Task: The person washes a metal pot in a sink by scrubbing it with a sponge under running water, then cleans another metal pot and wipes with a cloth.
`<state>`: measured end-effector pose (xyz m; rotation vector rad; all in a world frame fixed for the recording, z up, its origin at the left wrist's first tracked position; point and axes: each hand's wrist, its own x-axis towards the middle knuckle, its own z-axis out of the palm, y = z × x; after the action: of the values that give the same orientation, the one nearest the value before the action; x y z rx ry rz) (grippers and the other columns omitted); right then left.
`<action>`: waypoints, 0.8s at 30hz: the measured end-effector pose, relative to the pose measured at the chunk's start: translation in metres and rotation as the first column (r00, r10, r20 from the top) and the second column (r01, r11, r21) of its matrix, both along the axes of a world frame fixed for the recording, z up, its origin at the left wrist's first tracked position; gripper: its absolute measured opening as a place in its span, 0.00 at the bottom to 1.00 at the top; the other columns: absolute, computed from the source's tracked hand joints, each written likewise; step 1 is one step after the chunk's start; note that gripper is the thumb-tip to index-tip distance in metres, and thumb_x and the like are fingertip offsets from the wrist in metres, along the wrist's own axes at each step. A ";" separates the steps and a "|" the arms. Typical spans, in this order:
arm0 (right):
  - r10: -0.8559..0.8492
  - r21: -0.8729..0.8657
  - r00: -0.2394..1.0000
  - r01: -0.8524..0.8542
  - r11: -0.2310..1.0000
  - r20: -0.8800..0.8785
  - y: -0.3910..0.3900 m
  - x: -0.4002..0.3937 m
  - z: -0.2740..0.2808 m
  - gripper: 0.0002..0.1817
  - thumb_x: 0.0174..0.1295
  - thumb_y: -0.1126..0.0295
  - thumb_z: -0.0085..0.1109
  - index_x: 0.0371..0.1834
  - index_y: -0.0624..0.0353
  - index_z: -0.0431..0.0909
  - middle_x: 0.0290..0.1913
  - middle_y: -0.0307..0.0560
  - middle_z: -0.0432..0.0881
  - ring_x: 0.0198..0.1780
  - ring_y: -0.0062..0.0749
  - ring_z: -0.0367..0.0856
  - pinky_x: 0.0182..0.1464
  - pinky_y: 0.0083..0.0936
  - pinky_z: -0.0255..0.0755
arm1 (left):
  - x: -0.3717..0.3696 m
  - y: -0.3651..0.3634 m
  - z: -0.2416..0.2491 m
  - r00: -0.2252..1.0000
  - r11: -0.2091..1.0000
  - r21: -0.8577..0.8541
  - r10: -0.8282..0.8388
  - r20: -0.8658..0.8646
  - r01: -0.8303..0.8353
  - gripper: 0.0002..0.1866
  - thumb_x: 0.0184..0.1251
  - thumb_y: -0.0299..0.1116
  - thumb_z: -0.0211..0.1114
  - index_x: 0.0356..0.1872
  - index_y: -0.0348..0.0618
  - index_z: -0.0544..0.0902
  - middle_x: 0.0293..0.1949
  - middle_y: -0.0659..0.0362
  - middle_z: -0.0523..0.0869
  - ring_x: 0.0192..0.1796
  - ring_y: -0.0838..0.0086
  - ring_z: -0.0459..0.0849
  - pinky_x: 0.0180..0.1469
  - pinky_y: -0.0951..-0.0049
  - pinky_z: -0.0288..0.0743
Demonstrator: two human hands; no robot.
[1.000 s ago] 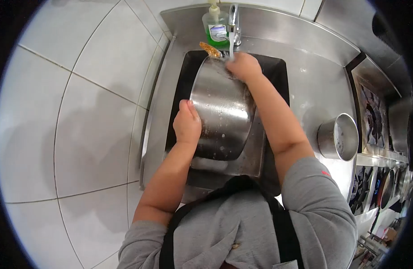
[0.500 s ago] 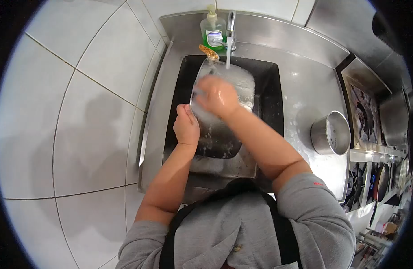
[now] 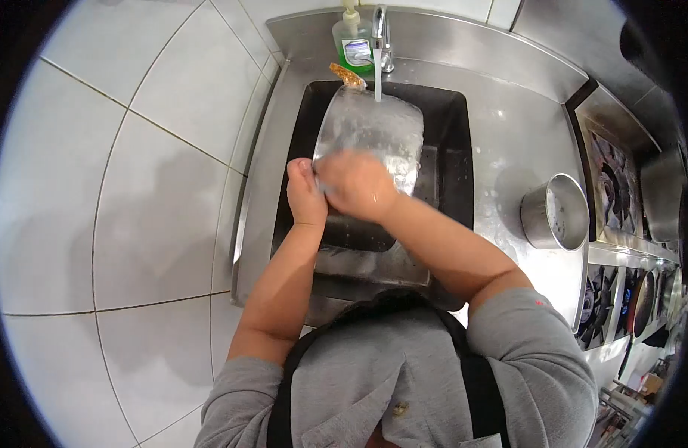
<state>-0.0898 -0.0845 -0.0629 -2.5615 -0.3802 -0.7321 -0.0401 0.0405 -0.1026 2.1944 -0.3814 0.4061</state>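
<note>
A wet, shiny, clear-looking container (image 3: 370, 119) is tilted in the dark sink basin (image 3: 450, 160), with tap water running onto its far end. My left hand (image 3: 307, 193) is closed on its near left edge, thumb on top. Right beside it, my right hand (image 3: 359, 185) is curled against the container's near part and smeared by motion. Whatever its fingers hold, if anything, is hidden. The running tap (image 3: 380, 33) stands behind the basin. An orange-brown crinkled piece (image 3: 347, 75) lies at the basin's back rim, by the container's far corner.
A pump bottle of green soap (image 3: 353, 46) stands left of the tap. On the steel counter (image 3: 512, 112) to the right sits a round metal pot (image 3: 555, 213). Stove burners (image 3: 613, 175) are farther right. White wall tiles (image 3: 165, 149) border the left side.
My right hand has moved down the container toward me, close to my left hand. Less white foam shows on the container's surface. My left hand keeps its hold. The view has shifted slightly.
</note>
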 end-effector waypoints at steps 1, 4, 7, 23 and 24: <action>-0.001 0.006 1.000 0.001 1.000 0.008 -0.005 -0.001 -0.001 0.16 0.44 0.66 0.65 0.40 0.52 0.81 0.40 0.47 0.82 0.40 0.46 0.81 0.46 0.41 0.76 | 0.001 0.003 -0.006 0.999 0.995 -0.092 -0.020 0.040 0.023 0.18 0.77 0.43 0.40 0.44 0.38 0.71 0.31 0.42 0.82 0.35 0.44 0.80 0.38 0.52 0.72; 0.092 0.017 0.982 -0.096 0.995 0.162 -0.027 0.016 -0.003 0.18 0.45 0.65 0.64 0.42 0.54 0.80 0.42 0.47 0.82 0.42 0.47 0.81 0.47 0.40 0.76 | -0.005 0.008 -0.014 0.994 0.990 -0.137 -0.007 0.110 0.022 0.17 0.78 0.42 0.40 0.44 0.37 0.71 0.33 0.45 0.81 0.36 0.47 0.80 0.40 0.57 0.73; -0.199 0.131 0.976 0.209 0.969 -0.086 -0.061 0.081 0.019 0.12 0.49 0.61 0.60 0.35 0.53 0.82 0.41 0.49 0.82 0.44 0.45 0.82 0.45 0.39 0.77 | -0.014 0.009 -0.014 0.999 0.999 -0.029 0.035 -0.025 -0.036 0.18 0.78 0.43 0.41 0.45 0.37 0.71 0.34 0.46 0.79 0.37 0.53 0.78 0.43 0.59 0.71; -0.239 0.061 0.962 0.233 0.971 0.134 -0.057 -0.080 -0.034 0.30 0.38 0.64 0.72 0.51 0.46 0.77 0.57 0.44 0.75 0.62 0.41 0.70 0.64 0.50 0.62 | -0.001 0.001 0.001 0.976 0.975 0.124 -0.167 -0.141 0.185 0.19 0.75 0.45 0.47 0.49 0.38 0.74 0.40 0.39 0.82 0.42 0.45 0.81 0.41 0.56 0.73; -0.298 0.260 0.940 0.250 0.933 0.165 -0.070 -0.074 -0.050 0.27 0.40 0.68 0.70 0.50 0.50 0.78 0.56 0.48 0.75 0.61 0.47 0.71 0.63 0.44 0.64 | 0.000 -0.007 0.017 0.973 0.973 0.115 -0.182 -0.142 0.198 0.19 0.75 0.45 0.47 0.49 0.38 0.74 0.40 0.39 0.82 0.42 0.45 0.81 0.41 0.56 0.73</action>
<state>-0.1642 -0.1547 -0.1132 -2.3448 0.0115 -1.0765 -0.0401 0.0332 -0.0860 2.2693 -0.5536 0.1347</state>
